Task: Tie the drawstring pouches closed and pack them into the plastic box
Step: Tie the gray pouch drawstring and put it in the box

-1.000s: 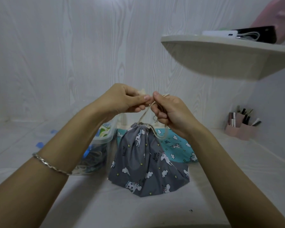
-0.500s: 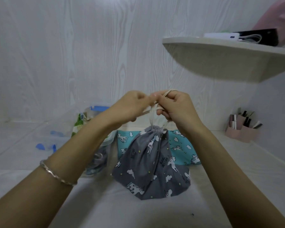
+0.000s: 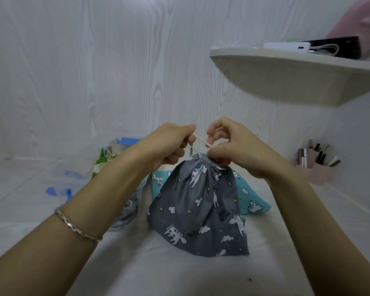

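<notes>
Plastic box (image 3: 127, 141) stands at the left, partly behind the left forearm, near enough to take each pouch once tied, with something patterned already inside; left hand (image 3: 169, 144) pinches one end of the cream cord (image 3: 201, 141), pulling it taut; grey pouch (image 3: 197, 210) sits on the white surface between the arms, its neck gathered shut; right hand (image 3: 233, 146) pinches the cord at the neck, probably to steady the knot; teal pouch (image 3: 253, 201) lies just behind, seemingly awaiting its turn.
</notes>
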Demonstrator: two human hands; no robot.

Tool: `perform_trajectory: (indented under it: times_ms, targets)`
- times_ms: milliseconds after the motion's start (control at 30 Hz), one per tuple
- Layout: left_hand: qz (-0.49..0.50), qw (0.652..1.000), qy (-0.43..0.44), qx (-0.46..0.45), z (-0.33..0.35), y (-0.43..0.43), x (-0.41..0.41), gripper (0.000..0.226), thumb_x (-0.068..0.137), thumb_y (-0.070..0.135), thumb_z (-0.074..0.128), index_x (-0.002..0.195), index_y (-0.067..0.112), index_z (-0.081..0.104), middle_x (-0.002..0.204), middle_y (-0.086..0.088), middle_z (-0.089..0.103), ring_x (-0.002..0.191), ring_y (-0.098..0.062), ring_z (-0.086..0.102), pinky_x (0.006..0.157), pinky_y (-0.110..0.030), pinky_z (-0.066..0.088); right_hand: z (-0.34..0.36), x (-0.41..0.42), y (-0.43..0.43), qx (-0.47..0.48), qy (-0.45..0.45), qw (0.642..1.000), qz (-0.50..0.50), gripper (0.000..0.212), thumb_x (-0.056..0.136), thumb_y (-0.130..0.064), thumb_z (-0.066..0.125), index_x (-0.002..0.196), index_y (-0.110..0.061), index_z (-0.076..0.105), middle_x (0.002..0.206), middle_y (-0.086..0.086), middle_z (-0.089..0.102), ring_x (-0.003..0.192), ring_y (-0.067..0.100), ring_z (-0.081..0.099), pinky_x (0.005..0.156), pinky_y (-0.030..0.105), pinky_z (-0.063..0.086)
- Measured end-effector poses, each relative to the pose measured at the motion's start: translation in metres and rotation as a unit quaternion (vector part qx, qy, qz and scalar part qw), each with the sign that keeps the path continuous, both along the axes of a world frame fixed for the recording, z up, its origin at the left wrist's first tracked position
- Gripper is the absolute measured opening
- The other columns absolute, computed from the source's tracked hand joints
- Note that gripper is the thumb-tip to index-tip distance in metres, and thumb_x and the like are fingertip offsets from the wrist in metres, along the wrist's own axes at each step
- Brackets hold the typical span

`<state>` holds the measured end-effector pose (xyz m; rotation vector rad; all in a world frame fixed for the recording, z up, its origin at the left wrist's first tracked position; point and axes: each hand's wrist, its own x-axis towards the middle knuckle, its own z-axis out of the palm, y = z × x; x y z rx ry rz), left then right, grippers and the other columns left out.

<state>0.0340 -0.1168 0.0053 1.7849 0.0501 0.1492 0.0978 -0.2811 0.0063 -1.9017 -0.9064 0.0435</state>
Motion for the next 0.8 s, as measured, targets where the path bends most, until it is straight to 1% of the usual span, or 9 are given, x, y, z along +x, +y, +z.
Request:
perform_trajectory:
  times_ms: [67,133,233,300,367,433,567,667,800]
  targets:
    - [-0.039,0.996,0.029,0.070,0.005,-0.002,-0.003,0.042,0.099,0.037,0.044,0.062,0.019,0.044,0.052,0.008,0.024,0.041,-0.007,0.018,0.037,-0.018,0.014,-0.005,0.000,0.005,-0.032,-0.116,0.992,-0.033,0.044,0.081,0.007,0.052,0.102,-0.030,0.066,0.092,0.003,0.061,0.058,0.017,0.053,0.055,0.028,0.043]
    - [-0.088,0.984,0.060,0.142,0.009,-0.004,-0.007,0.043,0.098,0.039,0.045,0.060,0.020,0.042,0.053,0.007,0.022,0.044,-0.009,0.016,0.042,-0.020,0.011,-0.010,0.000,0.007,-0.047,-0.140,0.989,-0.024,0.054,0.083,0.008,0.043,0.080,-0.036,0.074,0.078,-0.001,0.067,0.061,0.025,0.051,0.056,0.033,0.041]
    - [-0.111,0.977,0.045,0.176,0.014,-0.001,-0.012,0.040,0.094,0.045,0.051,0.064,0.019,0.045,0.055,0.006,0.020,0.048,-0.011,0.014,0.047,-0.025,0.010,-0.014,0.001,0.007,0.010,-0.024,0.998,0.048,0.033,0.084,0.015,0.037,0.076,0.004,0.067,0.065,-0.016,0.069,0.069,0.024,0.050,0.062,0.033,0.035]
    - [-0.120,0.980,0.025,0.159,0.014,0.001,-0.013,0.041,0.095,0.044,0.049,0.063,0.020,0.044,0.054,0.008,0.021,0.048,-0.010,0.013,0.046,-0.024,0.010,-0.019,0.006,0.008,0.058,0.043,0.993,0.091,0.023,0.086,0.016,0.038,0.076,0.013,0.058,0.073,-0.009,0.073,0.075,0.012,0.058,0.070,0.028,0.034]
    - [-0.120,0.979,0.010,0.167,0.013,0.001,-0.013,0.043,0.098,0.041,0.045,0.061,0.019,0.043,0.053,0.009,0.021,0.046,-0.009,0.014,0.043,-0.020,0.011,-0.025,0.011,0.011,0.104,0.094,0.984,0.115,0.018,0.091,0.013,0.039,0.094,0.021,0.055,0.074,-0.004,0.073,0.073,0.006,0.058,0.069,0.025,0.033]
    - [-0.121,0.977,0.005,0.177,0.011,0.001,-0.012,0.043,0.099,0.041,0.042,0.062,0.019,0.042,0.053,0.008,0.021,0.046,-0.009,0.014,0.041,-0.018,0.013,-0.028,0.012,0.014,0.139,0.122,0.975,0.125,0.017,0.094,0.009,0.042,0.102,0.009,0.056,0.078,0.004,0.070,0.074,0.010,0.054,0.065,0.022,0.035]
    - [-0.144,0.977,0.025,0.158,0.010,0.003,-0.014,0.044,0.101,0.039,0.038,0.062,0.019,0.041,0.051,0.009,0.022,0.043,-0.007,0.015,0.041,-0.019,0.011,-0.029,0.013,0.020,0.161,0.094,0.978,0.094,0.020,0.095,0.002,0.047,0.087,-0.013,0.057,0.078,0.009,0.060,0.071,0.015,0.047,0.064,0.025,0.036]
    - [-0.110,0.978,0.011,0.178,0.009,0.001,-0.013,0.045,0.099,0.040,0.044,0.060,0.018,0.046,0.049,0.008,0.024,0.042,-0.008,0.017,0.041,-0.020,0.013,-0.028,0.011,0.022,0.148,0.102,0.977,0.111,0.018,0.098,-0.002,0.045,0.088,-0.012,0.056,0.073,0.010,0.063,0.068,0.017,0.048,0.063,0.026,0.036]
    - [-0.021,0.968,-0.046,0.245,0.007,0.002,-0.009,0.044,0.098,0.038,0.047,0.061,0.016,0.053,0.043,0.010,0.032,0.041,-0.009,0.023,0.040,-0.021,0.018,-0.027,0.010,0.021,0.141,0.130,0.970,0.151,0.020,0.100,-0.001,0.040,0.090,-0.006,0.057,0.069,-0.002,0.066,0.064,0.010,0.054,0.064,0.025,0.036]
